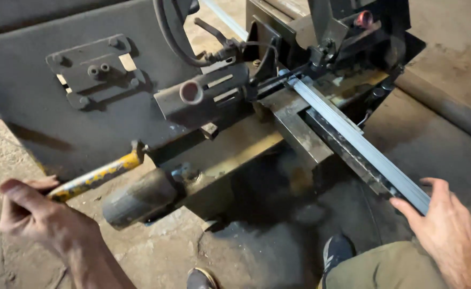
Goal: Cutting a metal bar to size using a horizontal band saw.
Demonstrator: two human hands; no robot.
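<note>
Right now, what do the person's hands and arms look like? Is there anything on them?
Both are bare: the left hand and right hand wear no gloves, rings or watch, and no sleeves cover the forearms. The only clothing in view is olive-green trousers and dark shoes.

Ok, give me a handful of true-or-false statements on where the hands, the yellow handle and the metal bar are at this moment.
1. The left hand is closed around the yellow handle. True.
2. The right hand rests on the near end of the long grey metal bar. True.
3. The metal bar lies loose on the floor. False: it runs up through the saw machine, held in its vise.
4. The right hand holds a hammer. False: it touches only the bar.
5. Two shoes show at the bottom edge. True.
</note>
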